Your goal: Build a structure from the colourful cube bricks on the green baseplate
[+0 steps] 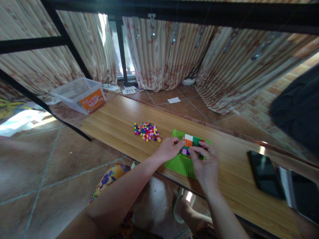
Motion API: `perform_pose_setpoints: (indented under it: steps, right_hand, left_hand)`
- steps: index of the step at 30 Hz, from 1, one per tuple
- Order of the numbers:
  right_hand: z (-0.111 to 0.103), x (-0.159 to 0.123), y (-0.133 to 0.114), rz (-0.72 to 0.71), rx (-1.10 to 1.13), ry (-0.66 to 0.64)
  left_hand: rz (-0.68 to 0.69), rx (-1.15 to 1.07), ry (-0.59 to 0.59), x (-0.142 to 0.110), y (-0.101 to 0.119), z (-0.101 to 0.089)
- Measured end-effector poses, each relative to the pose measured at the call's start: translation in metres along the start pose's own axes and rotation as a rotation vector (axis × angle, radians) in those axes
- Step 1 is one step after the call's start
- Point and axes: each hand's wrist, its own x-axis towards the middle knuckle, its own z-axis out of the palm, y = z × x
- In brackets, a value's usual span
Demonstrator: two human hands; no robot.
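A green studded baseplate [180, 166] lies on the wooden bench, bearing building bricks [188, 140] in white, orange, green, red and purple blocks of colour. My left hand [170, 148] reaches in from the left, thumb and finger closed at the orange bricks' edge. From the right, my right hand [206, 162] bends over the build, its thumb and forefinger brought together near the purple bricks. The fingers cover part of the build, and any single small brick between them is hard to make out. A loose pile of small coloured bricks [147, 131] lies left of the baseplate.
The narrow wooden bench [119, 116] has a clear plastic box [74, 94] with an orange label at its far left end. On the right lie a black phone [266, 174] and another dark device [305, 196]. Black metal bars [72, 54] cross in front of patterned curtains [164, 56].
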Motion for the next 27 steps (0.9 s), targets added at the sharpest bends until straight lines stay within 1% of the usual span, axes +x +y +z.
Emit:
perform_pose_setpoints:
  steps: [5,8,14,17,19,21,24,27]
  right_hand:
    - [-0.001,0.000,-0.001,-0.062,-0.039,0.001]
    - [0.000,0.000,-0.001,-0.075,-0.053,0.008]
    - [0.001,0.000,-0.003,-0.048,-0.058,0.003]
    - [-0.002,0.000,-0.003,-0.007,-0.002,-0.004]
    - [-0.005,0.001,-0.002,0.037,0.069,0.038]
    - [-0.008,0.003,0.001,0.086,0.113,0.123]
    - [-0.012,0.008,0.008,0.191,0.147,0.214]
    - [-0.011,0.011,0.017,0.312,0.198,0.235]
  left_hand:
    - [0.014,-0.011,0.001,-0.001,-0.001,0.001]
    - [0.012,-0.013,0.001,-0.002,-0.001,0.001]
    - [0.019,-0.008,-0.002,-0.003,0.000,0.001]
    - [0.037,0.019,-0.005,-0.003,-0.001,-0.005]
    - [0.037,0.049,0.024,-0.002,-0.002,-0.013]
    - [0.037,0.078,0.091,-0.001,-0.004,-0.025]
    - [0.030,0.143,0.198,0.001,-0.007,-0.049]
    - [-0.039,0.267,0.251,0.001,-0.012,-0.075]
